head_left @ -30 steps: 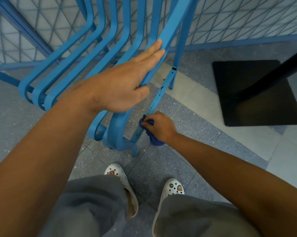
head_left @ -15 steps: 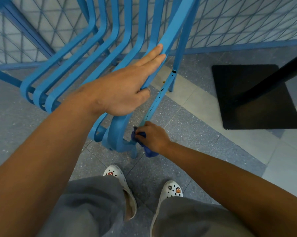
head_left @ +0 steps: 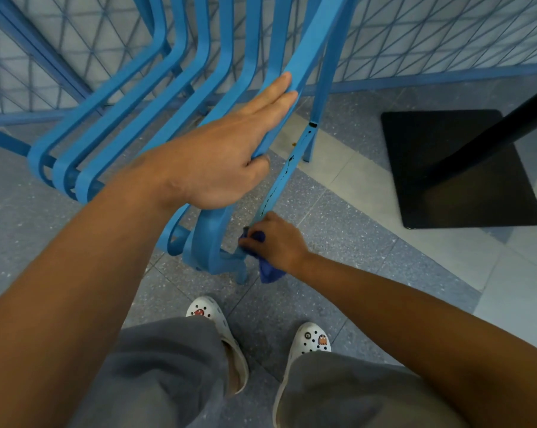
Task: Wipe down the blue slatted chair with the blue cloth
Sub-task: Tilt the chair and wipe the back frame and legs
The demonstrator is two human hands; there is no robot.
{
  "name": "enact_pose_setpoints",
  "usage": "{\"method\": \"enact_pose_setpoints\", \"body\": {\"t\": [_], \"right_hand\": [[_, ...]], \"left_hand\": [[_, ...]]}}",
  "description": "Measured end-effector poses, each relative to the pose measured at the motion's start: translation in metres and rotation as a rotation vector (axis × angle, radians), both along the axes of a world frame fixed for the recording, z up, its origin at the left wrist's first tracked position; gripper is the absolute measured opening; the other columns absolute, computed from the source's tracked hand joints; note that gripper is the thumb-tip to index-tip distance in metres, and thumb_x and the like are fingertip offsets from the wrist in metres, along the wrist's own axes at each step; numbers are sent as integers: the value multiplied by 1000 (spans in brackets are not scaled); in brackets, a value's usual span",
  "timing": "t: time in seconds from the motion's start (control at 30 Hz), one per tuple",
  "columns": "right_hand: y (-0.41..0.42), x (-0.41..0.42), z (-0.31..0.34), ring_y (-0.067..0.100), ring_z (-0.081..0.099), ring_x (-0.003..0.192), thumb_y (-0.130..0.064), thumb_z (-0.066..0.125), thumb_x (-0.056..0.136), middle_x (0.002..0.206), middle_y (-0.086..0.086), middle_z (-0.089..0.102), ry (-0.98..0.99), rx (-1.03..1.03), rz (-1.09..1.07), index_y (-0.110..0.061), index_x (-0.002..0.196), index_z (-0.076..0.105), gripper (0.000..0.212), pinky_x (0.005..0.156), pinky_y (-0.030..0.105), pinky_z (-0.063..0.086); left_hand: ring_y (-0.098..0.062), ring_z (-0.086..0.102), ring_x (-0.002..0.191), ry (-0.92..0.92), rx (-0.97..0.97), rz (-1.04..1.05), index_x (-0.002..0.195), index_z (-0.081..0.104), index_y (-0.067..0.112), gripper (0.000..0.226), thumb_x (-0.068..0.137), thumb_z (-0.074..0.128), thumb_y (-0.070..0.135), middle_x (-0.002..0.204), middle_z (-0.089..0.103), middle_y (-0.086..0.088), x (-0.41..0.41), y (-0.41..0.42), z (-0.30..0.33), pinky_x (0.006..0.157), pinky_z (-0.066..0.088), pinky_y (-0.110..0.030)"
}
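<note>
Your left hand [head_left: 217, 156] is lying flat along the outermost slat of the light-blue slatted metal chair [head_left: 156, 97] — fingers straight and together, pointing up the slat toward the mesh wall, thumb hooking under the slat's edge. Your right hand [head_left: 275, 240] is working lower down, below and just right of the left, fingers curling round a bunched dark-blue cloth [head_left: 265, 268] and pressing it against the thin blue side rail [head_left: 284, 177] where it is meeting the curled front end of the slats. A tail of cloth is hanging beneath the hand. The rail is running diagonally — its low end at your right hand, its far end up and to the right. The slats are running the same way, bending upward at the back. Your white perforated clogs [head_left: 307, 341] are standing on speckled grey floor tiles [head_left: 338, 242], near the chair's front.
</note>
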State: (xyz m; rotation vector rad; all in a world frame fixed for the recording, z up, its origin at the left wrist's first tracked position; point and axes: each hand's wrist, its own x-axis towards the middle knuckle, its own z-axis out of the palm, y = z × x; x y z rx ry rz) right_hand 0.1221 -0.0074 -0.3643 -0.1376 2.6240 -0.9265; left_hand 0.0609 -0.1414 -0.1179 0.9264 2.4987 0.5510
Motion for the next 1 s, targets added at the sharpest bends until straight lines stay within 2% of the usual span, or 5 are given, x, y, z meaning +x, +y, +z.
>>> {"method": "enact_pose_setpoints", "body": {"t": [0.23, 0.43, 0.57, 0.7, 1.0], "right_hand": [[8, -12, -7, 18, 59, 79, -44, 73, 87, 95, 0, 64, -30, -145, -354, -22, 95, 50, 33, 62, 28, 39], [-3, -6, -15, 5, 52, 66, -44, 77, 84, 75, -9, 54, -204, -305, -513, -19, 90, 49, 38, 53, 22, 36], [11, -37, -12, 13, 53, 55, -48, 71, 88, 59, -3, 52, -239, -305, -628, -19, 63, 48, 45, 58, 32, 43], [11, -36, -11, 19, 55, 57, -48, 62, 95, 59, 2, 53, -224, -243, -557, -19, 60, 46, 48, 58, 34, 45], [26, -62, -14, 18, 58, 58, -51, 61, 95, 62, 4, 58, -213, -251, -592, -12, 67, 58, 48, 53, 30, 42]], "left_hand": [[10, -15, 148, -5, -3, 19, 161, -10, 31, 81, 104, 46, 12, 162, -27, 25, 1, 1, 0, 116, 0, -16], [8, -17, 143, -85, -2, 135, 157, -23, 27, 87, 104, 45, 17, 162, -33, 14, -1, 5, -5, 111, -3, -14], [7, 8, 146, -98, 49, 213, 160, -14, 29, 81, 106, 46, 25, 169, -8, 13, -3, 14, 0, 115, 12, -16], [-12, 67, 106, -104, 72, 299, 159, -8, 40, 77, 105, 47, 39, 152, 48, 4, -4, 22, 6, 92, 53, -39], [-39, 68, 102, -53, -46, 341, 158, -14, 36, 79, 105, 45, 37, 117, 63, -12, -4, 30, 8, 85, 54, -58]]}}
